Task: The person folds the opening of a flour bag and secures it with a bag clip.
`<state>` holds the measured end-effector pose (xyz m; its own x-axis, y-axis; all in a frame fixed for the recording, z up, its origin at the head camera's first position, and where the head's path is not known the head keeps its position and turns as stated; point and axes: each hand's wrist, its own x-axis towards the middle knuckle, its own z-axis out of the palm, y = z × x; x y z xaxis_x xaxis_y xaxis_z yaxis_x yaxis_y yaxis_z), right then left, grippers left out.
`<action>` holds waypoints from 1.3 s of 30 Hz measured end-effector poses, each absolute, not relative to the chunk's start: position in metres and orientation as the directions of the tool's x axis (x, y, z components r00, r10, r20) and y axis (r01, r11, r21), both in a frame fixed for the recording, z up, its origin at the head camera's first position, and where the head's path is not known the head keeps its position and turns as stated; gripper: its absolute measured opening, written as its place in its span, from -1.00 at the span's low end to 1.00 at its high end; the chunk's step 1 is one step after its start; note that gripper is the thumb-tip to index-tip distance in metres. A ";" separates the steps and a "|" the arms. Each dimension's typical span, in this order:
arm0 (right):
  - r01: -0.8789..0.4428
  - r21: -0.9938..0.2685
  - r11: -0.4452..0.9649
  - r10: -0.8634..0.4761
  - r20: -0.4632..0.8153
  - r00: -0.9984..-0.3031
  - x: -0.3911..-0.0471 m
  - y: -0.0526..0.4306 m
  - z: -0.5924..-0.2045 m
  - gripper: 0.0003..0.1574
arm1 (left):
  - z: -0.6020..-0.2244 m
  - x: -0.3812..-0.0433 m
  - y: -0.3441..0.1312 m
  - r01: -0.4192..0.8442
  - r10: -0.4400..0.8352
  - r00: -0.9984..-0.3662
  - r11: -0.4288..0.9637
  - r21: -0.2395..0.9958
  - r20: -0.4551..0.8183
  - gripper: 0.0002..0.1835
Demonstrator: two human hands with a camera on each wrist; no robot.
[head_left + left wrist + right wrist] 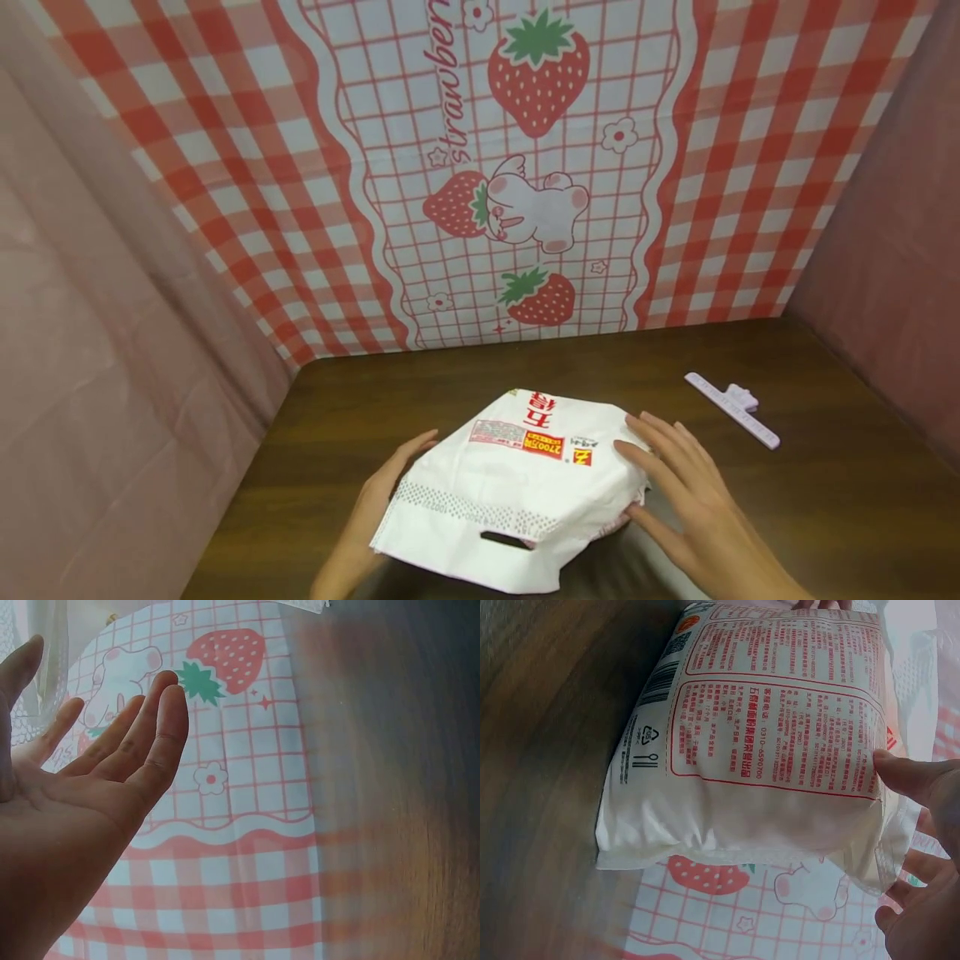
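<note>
A plump white printed bag [480, 492], with a cut-out handle slot and red and yellow lettering, is tilted between both hands, its handle end nearest the camera. Small red text covers the face of the bag [772, 705] seen in the right wrist view. My left hand [367, 508] is at its left side, fingertips partly hidden behind it; in the left wrist view the left hand [97, 772] has loosely extended, spread fingers. On the right side, my right hand [686, 492] touches the bag with its fingers spread along the top face and the thumb lower down.
To the right on the dark wooden table [337, 417] lies a pale lilac bag clip [735, 407]. A strawberry-patterned cloth [517, 200] hangs behind the table, and pink curtains [112, 333] stand at both sides.
</note>
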<state>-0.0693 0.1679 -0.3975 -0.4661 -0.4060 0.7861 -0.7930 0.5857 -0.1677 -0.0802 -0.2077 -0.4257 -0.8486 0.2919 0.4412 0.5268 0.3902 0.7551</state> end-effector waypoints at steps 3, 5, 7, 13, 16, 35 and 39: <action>-0.807 -0.138 0.575 -0.428 0.790 -0.440 -0.071 0.168 -0.393 -0.30 | -0.425 -0.080 -0.205 0.542 0.295 -0.840 0.403 0.737 0.456 -0.37; -0.819 -0.119 0.561 -0.439 0.797 -0.416 -0.072 0.169 -0.389 -0.33 | -0.423 -0.079 -0.203 0.541 0.294 -0.840 0.393 0.744 0.456 -0.40; -0.834 -0.108 0.541 -0.445 0.805 -0.393 -0.072 0.170 -0.385 -0.35 | -0.421 -0.078 -0.202 0.550 0.297 -0.834 0.392 0.737 0.465 -0.42; -0.880 -0.116 0.460 -0.446 0.827 -0.342 -0.072 0.169 -0.371 -0.41 | -0.410 -0.071 -0.200 0.598 0.279 -0.800 0.438 0.671 0.531 -0.43; -0.896 -0.131 0.425 -0.437 0.837 -0.329 -0.074 0.169 -0.366 -0.43 | -0.405 -0.070 -0.200 0.598 0.271 -0.800 0.440 0.670 0.536 -0.44; -0.891 -0.107 0.440 -0.433 0.844 -0.316 -0.087 0.180 -0.353 -0.48 | -0.370 -0.091 -0.198 0.761 0.373 -0.645 0.392 0.517 0.667 -0.50; -0.892 -0.110 0.438 -0.408 0.860 -0.306 -0.093 0.182 -0.350 -0.50 | -0.362 -0.095 -0.194 0.750 0.365 -0.661 0.346 0.564 0.656 -0.60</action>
<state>-0.0926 0.1821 -0.3497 -0.3061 -0.4079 0.8602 -0.8924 0.4376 -0.1101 -0.0950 -0.1938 -0.3618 -0.6611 0.3650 0.6555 0.7500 0.3457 0.5639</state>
